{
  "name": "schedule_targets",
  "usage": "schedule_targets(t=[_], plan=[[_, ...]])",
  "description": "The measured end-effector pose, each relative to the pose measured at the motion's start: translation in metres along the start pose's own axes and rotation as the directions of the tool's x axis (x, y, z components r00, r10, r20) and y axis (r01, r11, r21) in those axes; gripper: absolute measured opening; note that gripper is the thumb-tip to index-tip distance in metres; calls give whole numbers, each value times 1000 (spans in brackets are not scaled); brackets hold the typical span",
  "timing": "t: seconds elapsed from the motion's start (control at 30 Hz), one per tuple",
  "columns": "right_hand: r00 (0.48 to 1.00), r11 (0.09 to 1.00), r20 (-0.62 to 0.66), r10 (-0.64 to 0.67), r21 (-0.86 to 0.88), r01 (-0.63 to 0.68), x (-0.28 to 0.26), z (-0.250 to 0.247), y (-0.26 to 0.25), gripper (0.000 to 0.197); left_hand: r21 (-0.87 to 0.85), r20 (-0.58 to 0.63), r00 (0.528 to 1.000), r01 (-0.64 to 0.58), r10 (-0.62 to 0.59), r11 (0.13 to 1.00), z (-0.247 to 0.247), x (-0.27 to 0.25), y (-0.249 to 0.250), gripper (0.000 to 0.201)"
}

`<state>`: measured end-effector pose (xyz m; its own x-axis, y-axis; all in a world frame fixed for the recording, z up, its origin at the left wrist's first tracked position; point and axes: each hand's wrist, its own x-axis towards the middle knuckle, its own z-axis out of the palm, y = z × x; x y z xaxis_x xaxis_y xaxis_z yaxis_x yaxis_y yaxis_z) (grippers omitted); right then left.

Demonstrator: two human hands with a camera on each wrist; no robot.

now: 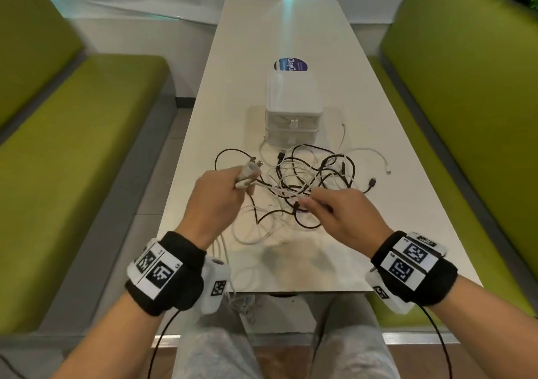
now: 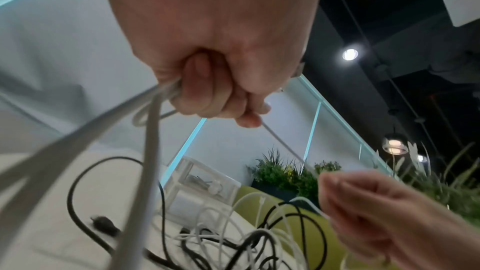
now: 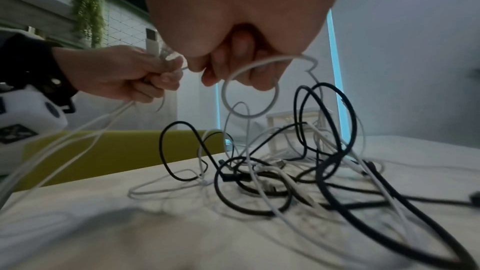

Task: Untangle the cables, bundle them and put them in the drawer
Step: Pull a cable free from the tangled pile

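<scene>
A tangle of black and white cables point(image 1: 308, 180) lies on the white table point(image 1: 378, 233) in front of a small white drawer unit point(image 1: 292, 116). My left hand point(image 1: 221, 195) is raised a little above the table and grips a folded bunch of white cable point(image 1: 247, 174), its plug ends sticking up past my fingers point(image 2: 207, 93). From that bunch a white strand point(image 2: 280, 143) runs across to my right hand point(image 1: 329, 209), which pinches it just above the heap. In the right wrist view a white loop point(image 3: 249, 89) hangs under my curled fingers point(image 3: 233, 65).
Green benches point(image 1: 72, 151) flank the table on both sides. A round blue sticker point(image 1: 291, 64) lies behind the drawer unit. Loose white cable ends point(image 1: 381, 163) and a black plug point(image 1: 372, 181) trail to the right of the heap. White cable point(image 1: 224, 250) hangs over the table's near edge.
</scene>
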<state>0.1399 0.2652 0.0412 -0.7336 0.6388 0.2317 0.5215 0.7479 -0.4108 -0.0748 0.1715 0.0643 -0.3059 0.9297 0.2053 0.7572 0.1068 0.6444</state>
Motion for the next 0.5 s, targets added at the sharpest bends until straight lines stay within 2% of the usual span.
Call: schedule_targets(t=[0.1,0.2,0.3,0.4,0.5], plan=[[998,998,27,-48,-45,49,6,2,-10,41,50,-83,992,102,-98,994,-3,5,-4,31],[995,989,5,-97,-107,97,10,2,-14,28,92,-98,986,143,-134,985,-3,6,-8,31],[999,989,22,-28,-142,31,13,-2,-6,25,43,-199,970,153,-141,987,-13,5,-4,31],[999,989,-41,23,-145,-29,14,-4,0,34,30,-307,933,208,-189,978,-25,9,-4,30],[997,986,-29,69,-152,-73,13,-2,1,39,172,-259,951,217,-168,961,-23,10,-7,26]])
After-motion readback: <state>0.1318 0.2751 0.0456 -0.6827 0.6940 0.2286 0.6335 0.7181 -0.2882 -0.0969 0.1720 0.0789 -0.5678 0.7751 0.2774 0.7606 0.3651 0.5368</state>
